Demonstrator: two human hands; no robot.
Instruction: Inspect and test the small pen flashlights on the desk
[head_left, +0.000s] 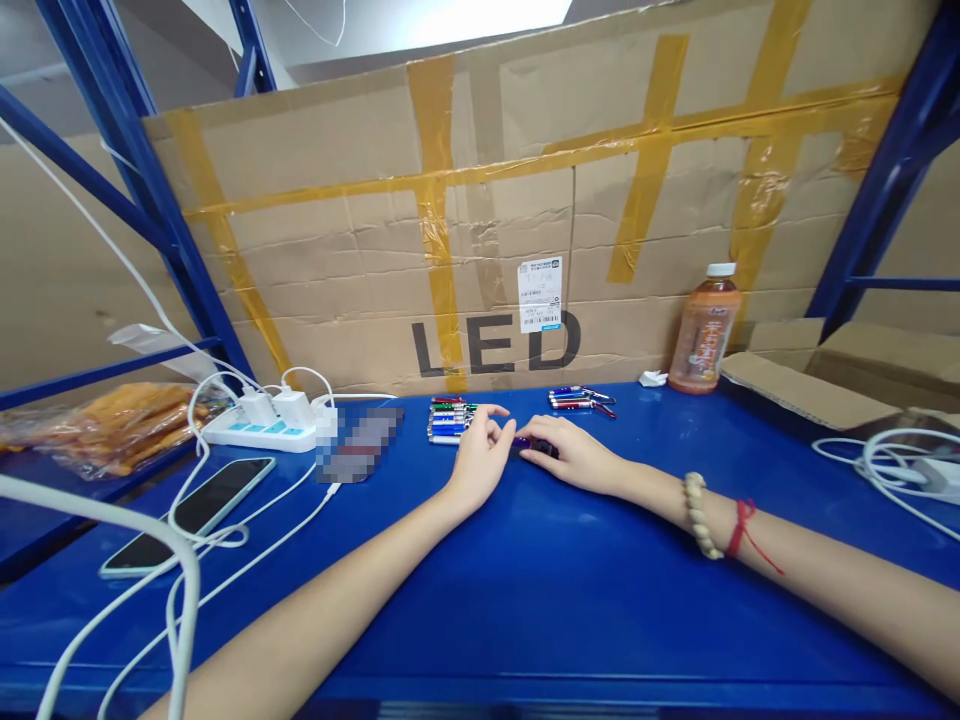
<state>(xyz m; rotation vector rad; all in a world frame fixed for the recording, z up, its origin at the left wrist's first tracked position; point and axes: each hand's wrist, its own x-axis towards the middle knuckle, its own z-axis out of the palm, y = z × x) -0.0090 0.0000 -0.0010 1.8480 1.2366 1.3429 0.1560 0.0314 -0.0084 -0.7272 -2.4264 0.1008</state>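
Both hands meet mid-surface (525, 610): right hand (574, 455) curled over a little purple light (525, 443), left hand (484, 455) pinching its end w/ fingertips. Grip's tiny imo, so it could slip & roll into the pile of lights (450, 418) just behind.

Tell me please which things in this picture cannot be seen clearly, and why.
1. Purple item, head view: mostly covered by the left hand and right hand; its kind, and whether either hand grips it, are unclear.
2. Patch beside the power strip: blurred out.
3. White label on the cardboard: print too small.
4. White cable: cut off by the right edge.
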